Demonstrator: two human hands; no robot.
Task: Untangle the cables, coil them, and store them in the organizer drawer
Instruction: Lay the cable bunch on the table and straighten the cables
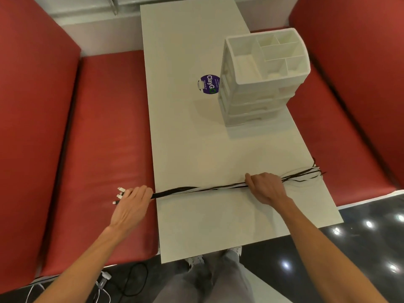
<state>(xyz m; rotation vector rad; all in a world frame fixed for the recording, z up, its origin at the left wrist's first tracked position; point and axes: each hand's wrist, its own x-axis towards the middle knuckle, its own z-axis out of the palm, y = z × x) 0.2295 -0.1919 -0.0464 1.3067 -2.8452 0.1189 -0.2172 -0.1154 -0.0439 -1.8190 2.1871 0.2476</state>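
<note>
Across near part of white rectangular desk (185, 138), bundle of thin black & white cables (196, 189) lies stretched straight, side to side, resting on the top. The left hand (133, 202) is just off desk's left edge, over red cushioned bench seat (98, 127). Its grip is curled round the bundle's end, w/ small white connectors (120, 192) poking out past the fingers. The right hand (265, 186) is on the desk nearer its right edge, grip closed round the same bundle, knuckles up. Beyond it the strands fan out loose and reach the desk's right edge.

White plastic organizer (262, 84) stands upright on far right of desk, well apart from cables. Its open-top compartments are on top, w/ stacked drawers (249, 106) below, which look pushed in. Round purple sticker (207, 84) is on desk just left of it.

Bottom left, on dark floor (360, 215), more loose wires (131, 281), black & white, lie by the seat base.
</note>
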